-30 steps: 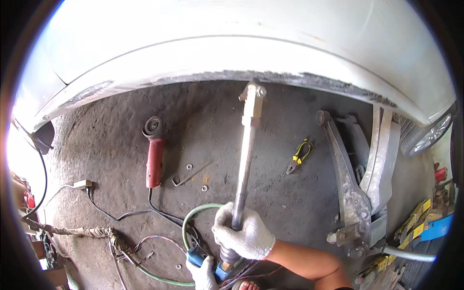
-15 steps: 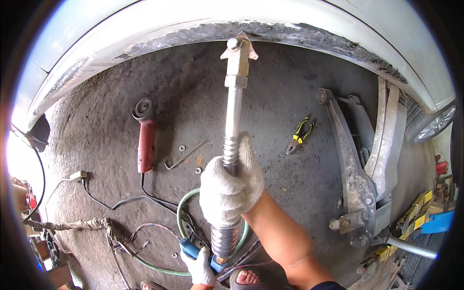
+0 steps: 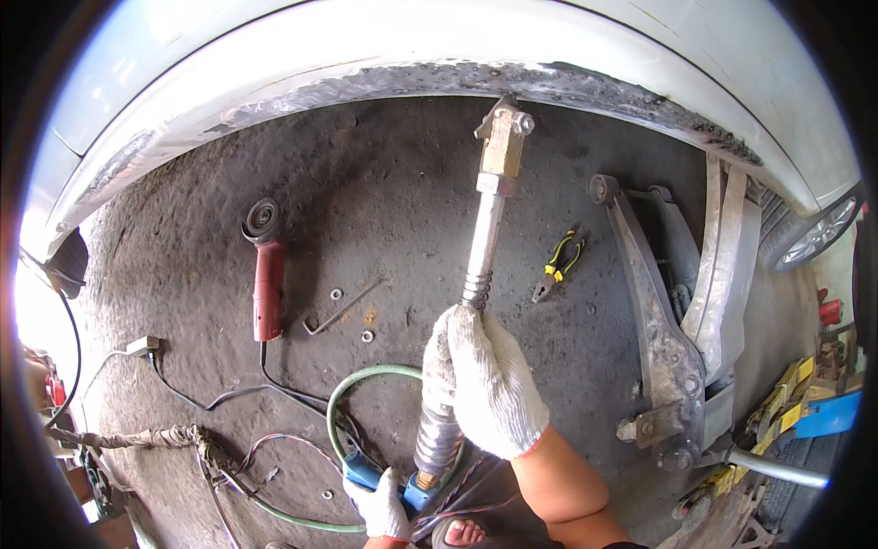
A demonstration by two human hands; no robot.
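A slide-hammer dent puller [image 3: 487,224] stretches away from me, its metal rod ending in a brass-coloured hex head with a pointed plate and a bolt. My right hand [image 3: 494,380], in a white knit glove, is wrapped round its shaft at the sliding weight. Below, my gloved left hand [image 3: 382,508] grips the tool's blue handle [image 3: 362,469]. The pointed tip overlaps the lower edge of a white car's sill [image 3: 430,84], where the paint is ground to bare grey metal. Whether tip and metal touch, I cannot tell.
On the concrete lie a red angle grinder [image 3: 268,291], yellow-and-black pliers [image 3: 559,265], a hex key [image 3: 343,307] and several nuts. A floor jack [image 3: 672,339] stands right, its arm under the sill. A green hose [image 3: 340,393] and cables loop near my feet.
The puller's head has swung right and turned about its axis, so the bolt now faces right. My right hand has moved right with the shaft. My left hand stays at the handle.
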